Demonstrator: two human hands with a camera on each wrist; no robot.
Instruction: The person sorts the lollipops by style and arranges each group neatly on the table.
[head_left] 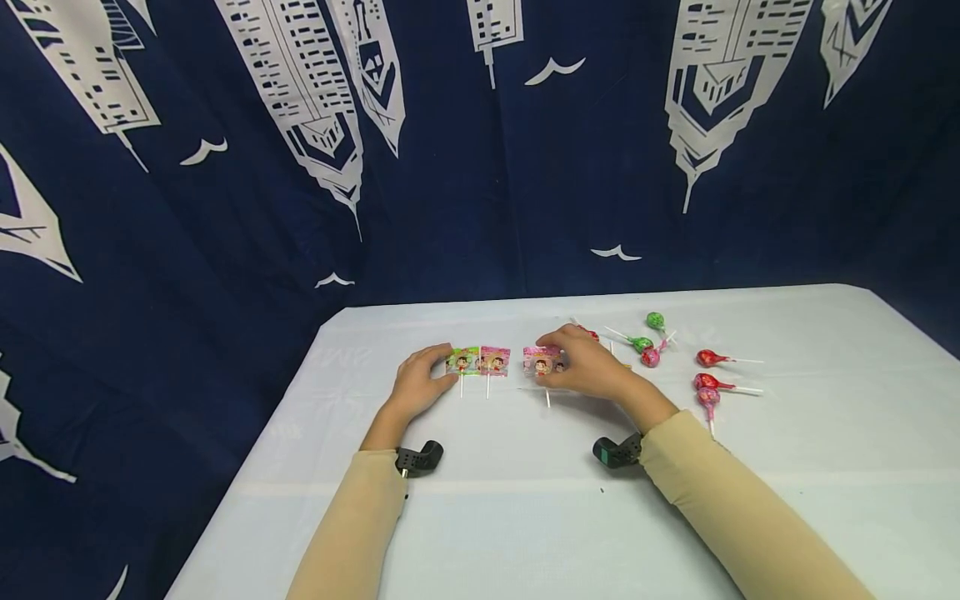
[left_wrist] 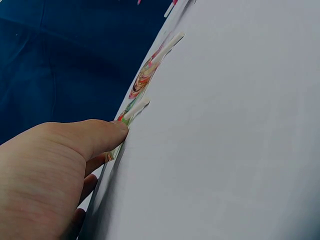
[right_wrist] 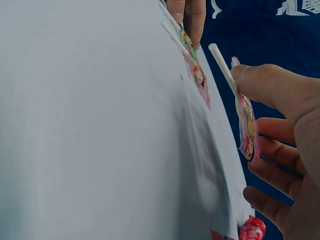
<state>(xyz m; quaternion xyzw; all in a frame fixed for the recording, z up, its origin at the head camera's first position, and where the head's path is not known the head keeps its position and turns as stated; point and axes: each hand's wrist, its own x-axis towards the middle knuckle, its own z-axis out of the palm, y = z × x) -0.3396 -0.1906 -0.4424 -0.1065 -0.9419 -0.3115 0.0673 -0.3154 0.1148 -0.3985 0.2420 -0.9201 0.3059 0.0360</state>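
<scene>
Flat pink lollipop [head_left: 541, 362] held just above white table [head_left: 525, 525], pinched between thumb and fingers of right hand [head_left: 592, 368]. Leftward, second pink lollipop [head_left: 495, 361] just beside green lollipop [head_left: 465, 362], pinched by left hand [head_left: 417, 385]. Round lollipops [head_left: 651, 357] scattered at right; navy patterned curtain [head_left: 450, 208] behind.

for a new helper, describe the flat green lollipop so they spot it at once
On the white table, find the left hand. It holds the flat green lollipop by one edge. Its green colour sets it apart from the flat pink lollipop beside it.
</scene>
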